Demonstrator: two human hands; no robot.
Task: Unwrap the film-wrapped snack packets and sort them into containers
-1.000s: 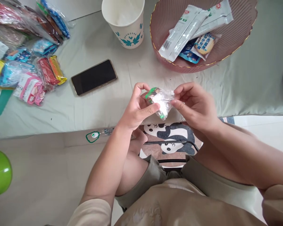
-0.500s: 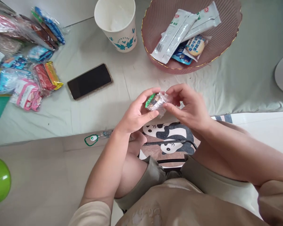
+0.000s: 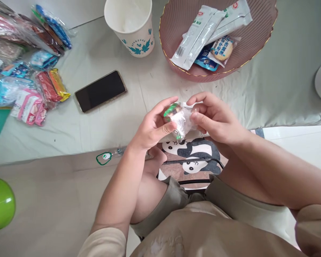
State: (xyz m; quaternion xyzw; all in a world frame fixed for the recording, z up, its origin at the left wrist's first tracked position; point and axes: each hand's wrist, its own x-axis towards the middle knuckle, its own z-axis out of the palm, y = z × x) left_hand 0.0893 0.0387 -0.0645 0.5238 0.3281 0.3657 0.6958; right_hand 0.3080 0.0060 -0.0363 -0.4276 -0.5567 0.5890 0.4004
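Observation:
Between my hands is a small snack packet [image 3: 179, 117] in clear plastic with green patches; what is inside is hard to make out. My left hand [image 3: 155, 125] grips its left side, the thumb in front and the fingers behind. On the right side, my right hand [image 3: 211, 116] pinches the crumpled clear wrapper between thumb and curled fingers. Both hands are in the air just over the front edge of the cloth-covered surface [image 3: 139, 123].
A pink ribbed bowl [image 3: 256, 39] holds several wrapped snacks. Left of it stand a paper cup [image 3: 135, 39] and a phone [image 3: 101, 91] lying flat. Packaged snacks [image 3: 29, 103] are piled at far left. Below are a panda-printed board [image 3: 195, 150] and a green round object [image 3: 0, 203].
The wrapper is spread wider between my hands, and more of its clear plastic and a lower green bit show. My right hand has shifted slightly right.

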